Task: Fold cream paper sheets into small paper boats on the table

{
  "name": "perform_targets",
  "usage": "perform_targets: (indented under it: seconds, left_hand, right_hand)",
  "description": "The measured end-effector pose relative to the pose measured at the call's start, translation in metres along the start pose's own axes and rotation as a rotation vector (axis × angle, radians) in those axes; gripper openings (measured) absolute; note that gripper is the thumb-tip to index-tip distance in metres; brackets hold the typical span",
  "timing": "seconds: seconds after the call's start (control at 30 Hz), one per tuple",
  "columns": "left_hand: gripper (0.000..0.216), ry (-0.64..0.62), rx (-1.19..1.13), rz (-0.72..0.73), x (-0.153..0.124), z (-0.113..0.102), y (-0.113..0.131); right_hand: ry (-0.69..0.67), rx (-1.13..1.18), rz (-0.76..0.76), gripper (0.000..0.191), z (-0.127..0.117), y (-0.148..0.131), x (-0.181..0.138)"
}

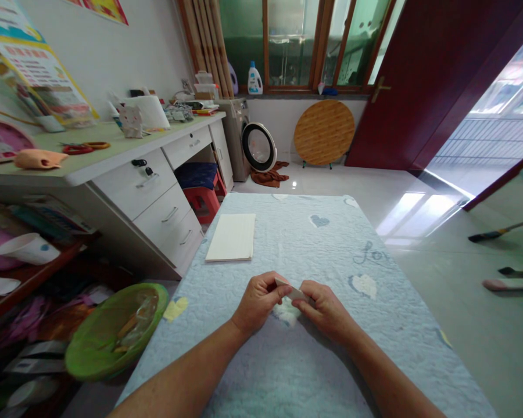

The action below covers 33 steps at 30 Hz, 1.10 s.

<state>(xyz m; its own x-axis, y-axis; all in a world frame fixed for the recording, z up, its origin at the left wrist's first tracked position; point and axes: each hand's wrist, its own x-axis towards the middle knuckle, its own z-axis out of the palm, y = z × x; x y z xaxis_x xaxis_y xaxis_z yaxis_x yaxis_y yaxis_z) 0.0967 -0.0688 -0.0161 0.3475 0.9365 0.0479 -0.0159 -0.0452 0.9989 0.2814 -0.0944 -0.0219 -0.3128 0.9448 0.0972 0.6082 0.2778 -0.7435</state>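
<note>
Here's the paper strip (295,293), long axis slanting — far left to near right — between left hand (260,299) and right hand (326,306), fingers pinching both ends!

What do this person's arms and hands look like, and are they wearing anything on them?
The bare left hand and bare right hand wear no gloves, and no rings show. The bare left forearm and bare right forearm have no sleeves, watches or bracelets in view.

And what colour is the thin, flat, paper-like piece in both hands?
The thin, flat, paper-like piece looks greyish white; the head view shows it best.
</note>
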Motion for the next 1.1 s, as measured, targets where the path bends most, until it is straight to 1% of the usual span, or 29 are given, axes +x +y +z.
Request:
perform_targets:
  seconds: [0.17, 0.27, 0.4, 0.57, 0.77, 0.87, 1.0, 1.1]
  left_hand:
    - [0.024, 0.043, -0.047, -0.034, 0.0029, -0.0033, 0.0015]
    - [0.032, 0.060, -0.034, -0.049, 0.0031, -0.0037, 0.0018]
    - [0.044, 0.087, -0.038, -0.045, 0.0028, -0.0035, 0.0004]
    - [0.044, 0.103, -0.057, -0.037, 0.0031, -0.0029, -0.0019]
    - [0.043, 0.121, -0.056, -0.037, 0.0032, -0.0029, 0.0018]
    - [0.043, 0.135, -0.046, -0.034, 0.0041, -0.0044, 0.0019]
    - [0.044, 0.195, -0.094, -0.050, 0.0064, -0.0079, -0.0019]
    - [0.046, 0.217, -0.126, -0.063, 0.0075, -0.0095, -0.0045]
  right_hand:
    - [-0.019, 0.000, 0.031, 0.027, -0.0048, 0.0010, -0.0005]
    - [-0.044, 0.007, 0.000, 0.030, -0.0064, 0.0012, -0.0009]
    - [-0.076, 0.033, -0.046, 0.027, -0.0076, 0.0013, -0.0013]
    - [-0.088, 0.053, -0.070, 0.028, -0.0082, 0.0011, -0.0010]
    - [-0.087, 0.083, -0.075, 0.030, -0.0095, -0.0007, -0.0017]
    - [-0.091, 0.083, -0.041, 0.029, -0.0101, -0.0005, -0.0015]
    - [-0.083, 0.057, 0.039, 0.031, -0.0090, 0.0028, -0.0009]
    - [-0.074, 0.053, 0.021, 0.031, -0.0088, 0.0046, -0.0015]
